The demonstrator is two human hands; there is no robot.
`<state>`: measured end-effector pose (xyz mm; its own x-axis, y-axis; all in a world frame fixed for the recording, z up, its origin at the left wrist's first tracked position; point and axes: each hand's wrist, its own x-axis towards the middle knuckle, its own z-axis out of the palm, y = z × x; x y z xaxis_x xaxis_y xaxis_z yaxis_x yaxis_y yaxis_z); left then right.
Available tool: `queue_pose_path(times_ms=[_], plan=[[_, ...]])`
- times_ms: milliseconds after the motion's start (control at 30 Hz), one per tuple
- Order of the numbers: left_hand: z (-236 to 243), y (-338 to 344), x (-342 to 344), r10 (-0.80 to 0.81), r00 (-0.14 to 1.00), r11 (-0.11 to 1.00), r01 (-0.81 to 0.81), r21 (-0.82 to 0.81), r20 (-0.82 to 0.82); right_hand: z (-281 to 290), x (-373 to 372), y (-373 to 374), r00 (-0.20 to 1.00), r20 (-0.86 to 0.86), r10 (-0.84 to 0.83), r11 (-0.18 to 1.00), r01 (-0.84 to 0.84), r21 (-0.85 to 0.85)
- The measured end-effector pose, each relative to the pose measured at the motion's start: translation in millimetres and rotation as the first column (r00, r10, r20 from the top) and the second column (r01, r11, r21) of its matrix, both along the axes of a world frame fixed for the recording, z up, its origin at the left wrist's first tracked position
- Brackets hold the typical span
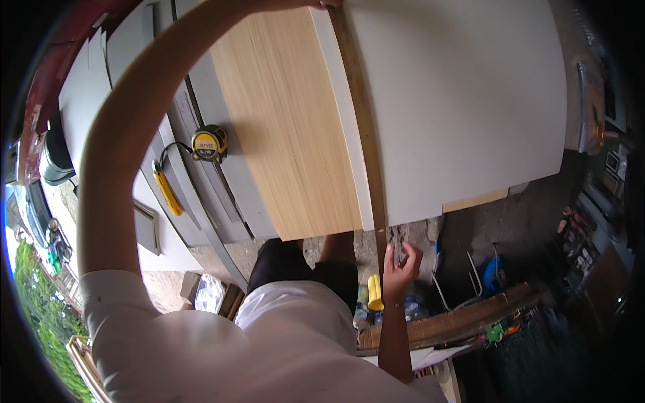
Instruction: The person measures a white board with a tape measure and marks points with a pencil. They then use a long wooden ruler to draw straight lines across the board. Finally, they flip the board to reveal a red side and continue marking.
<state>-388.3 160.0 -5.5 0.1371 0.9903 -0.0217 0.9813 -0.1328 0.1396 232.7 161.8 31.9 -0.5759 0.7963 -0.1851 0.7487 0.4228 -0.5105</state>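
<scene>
A long brown wooden strip [361,114] lies lengthwise over the boards, its near end jutting past their front edge. My left arm reaches across to its far end, where my left hand [328,3] is mostly cut off by the top of the picture. My right hand [401,270] is beside the near end, thumb and fingers curved and apart, with nothing seen between them. Under the strip, a light wood-grain panel [289,121] with a pale edge band is to the left, and a large white board [463,101] is to the right.
A yellow-black tape measure [209,143] and a yellow utility knife [166,189] rest on grey boards at left, next to a long metal straightedge [195,195]. Below the front edge are a yellow object [375,293], a cardboard-edged shelf [450,316] and a metal-framed item [470,282].
</scene>
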Motion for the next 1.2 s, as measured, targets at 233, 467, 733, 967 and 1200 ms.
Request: queue_pose_path(times_ms=[233, 467, 733, 967, 1200], plan=[[4, 4, 0, -0.095, 0.994, 0.995, 0.096, 0.025, -0.058, -6, -102, 9, 0.949, 0.054, 0.310, 0.947, -0.313, 0.069], [10, 2, -2, -0.241, 0.963, 0.969, 0.245, 0.022, -0.122, -6, -111, 6, 0.958, 0.060, 0.280, 0.958, -0.283, 0.053], [16, 7, 0, -0.246, 0.960, 0.967, 0.234, -0.099, -0.135, -8, -111, 5, 0.954, 0.065, 0.292, 0.951, -0.297, 0.088], [20, 8, 7, -0.152, 0.986, 0.980, 0.142, -0.142, -0.061, -6, -111, 5, 0.947, 0.070, 0.312, 0.945, -0.317, 0.081], [20, 5, 16, -0.183, 0.971, 0.976, 0.199, 0.093, -0.151, -2, -111, 6, 0.940, 0.104, 0.324, 0.944, -0.329, 0.030]])
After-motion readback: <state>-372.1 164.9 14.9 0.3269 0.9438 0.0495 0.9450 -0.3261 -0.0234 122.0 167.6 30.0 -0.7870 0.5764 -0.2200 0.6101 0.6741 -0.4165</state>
